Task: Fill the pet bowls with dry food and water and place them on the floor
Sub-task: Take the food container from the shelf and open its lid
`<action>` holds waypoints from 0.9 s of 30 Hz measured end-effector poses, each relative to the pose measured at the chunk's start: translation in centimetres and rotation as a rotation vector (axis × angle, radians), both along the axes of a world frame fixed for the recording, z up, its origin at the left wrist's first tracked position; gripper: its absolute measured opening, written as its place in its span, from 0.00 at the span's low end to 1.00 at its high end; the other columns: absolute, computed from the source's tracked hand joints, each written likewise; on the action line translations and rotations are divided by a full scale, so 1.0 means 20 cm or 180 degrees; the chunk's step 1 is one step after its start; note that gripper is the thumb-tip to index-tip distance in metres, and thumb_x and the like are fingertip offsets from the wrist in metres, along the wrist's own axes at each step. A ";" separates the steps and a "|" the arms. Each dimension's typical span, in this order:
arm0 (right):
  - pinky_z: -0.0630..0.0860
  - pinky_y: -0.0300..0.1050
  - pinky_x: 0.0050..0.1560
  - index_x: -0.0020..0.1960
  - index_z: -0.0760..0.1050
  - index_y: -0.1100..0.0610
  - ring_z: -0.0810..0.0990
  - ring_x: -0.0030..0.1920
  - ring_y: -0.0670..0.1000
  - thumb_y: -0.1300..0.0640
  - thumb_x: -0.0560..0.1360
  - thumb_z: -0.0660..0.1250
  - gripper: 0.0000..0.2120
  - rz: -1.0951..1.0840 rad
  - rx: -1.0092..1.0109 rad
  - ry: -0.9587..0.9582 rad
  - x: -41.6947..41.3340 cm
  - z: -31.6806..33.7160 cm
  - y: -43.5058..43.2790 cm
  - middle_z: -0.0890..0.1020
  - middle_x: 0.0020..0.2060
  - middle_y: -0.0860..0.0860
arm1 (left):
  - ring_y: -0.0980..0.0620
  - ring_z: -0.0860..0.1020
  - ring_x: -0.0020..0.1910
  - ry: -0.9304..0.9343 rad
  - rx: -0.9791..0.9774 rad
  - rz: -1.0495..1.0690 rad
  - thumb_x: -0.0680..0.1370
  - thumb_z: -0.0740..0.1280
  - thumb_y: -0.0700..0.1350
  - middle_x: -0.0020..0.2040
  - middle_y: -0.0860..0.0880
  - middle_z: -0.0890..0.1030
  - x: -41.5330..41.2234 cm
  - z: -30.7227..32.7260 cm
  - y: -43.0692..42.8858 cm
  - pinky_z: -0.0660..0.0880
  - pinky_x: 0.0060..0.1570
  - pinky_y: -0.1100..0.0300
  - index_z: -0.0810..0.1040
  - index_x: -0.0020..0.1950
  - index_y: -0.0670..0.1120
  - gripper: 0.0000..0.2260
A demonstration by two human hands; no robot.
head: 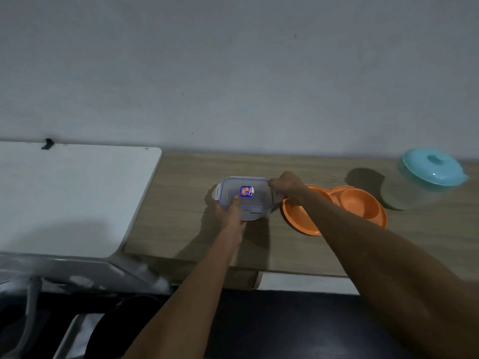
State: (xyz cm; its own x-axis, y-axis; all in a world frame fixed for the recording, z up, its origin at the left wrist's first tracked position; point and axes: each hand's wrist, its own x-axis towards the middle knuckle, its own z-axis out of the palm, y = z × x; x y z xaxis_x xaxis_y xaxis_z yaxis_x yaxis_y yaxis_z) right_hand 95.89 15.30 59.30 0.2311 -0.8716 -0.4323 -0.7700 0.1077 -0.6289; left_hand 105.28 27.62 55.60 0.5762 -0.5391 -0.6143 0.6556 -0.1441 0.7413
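Observation:
A clear rectangular container (255,200) with a blue-rimmed clip lid and a blue sticker stands on the wooden counter (181,203). My left hand (230,212) grips its near left side, thumb on the lid. My right hand (286,186) holds the lid's right edge at its clip. Just right of the container lies an orange double pet bowl (355,203), partly covered by my right forearm. Both of its hollows look bare. At the far right stands a translucent pitcher (425,181) with a turquoise lid.
A white appliance top (72,198) sits level with the counter on the left. A plain wall runs behind. A white drawer front (305,282) shows under the counter edge. Dark, blurred objects lie at the lower left.

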 end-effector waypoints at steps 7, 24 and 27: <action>0.78 0.49 0.31 0.42 0.72 0.64 0.76 0.37 0.57 0.70 0.73 0.67 0.05 -0.0685 0.0663 -0.1215 0.06 0.13 0.00 0.72 0.39 0.58 | 0.33 0.72 0.67 0.0019 0.0215 -0.0381 0.80 0.57 0.61 0.68 0.35 0.74 0.03 0.03 0.05 0.70 0.67 0.44 0.69 0.72 0.43 0.28; 0.82 0.54 0.36 0.42 0.71 0.63 0.79 0.45 0.60 0.70 0.75 0.63 0.05 -0.1587 0.0463 -0.1775 0.33 -0.03 -0.44 0.76 0.48 0.62 | 0.54 0.73 0.38 -0.1208 0.0643 -0.1041 0.82 0.62 0.45 0.42 0.47 0.77 0.24 -0.01 0.08 0.74 0.44 0.58 0.78 0.61 0.45 0.11; 0.81 0.57 0.47 0.38 0.69 0.61 0.80 0.54 0.63 0.69 0.73 0.64 0.08 -0.1651 0.0348 -0.1598 0.34 -0.19 -0.51 0.78 0.53 0.63 | 0.49 0.77 0.45 -0.1225 0.0641 -0.1132 0.81 0.62 0.46 0.56 0.37 0.80 0.25 -0.04 0.08 0.75 0.54 0.52 0.79 0.61 0.46 0.11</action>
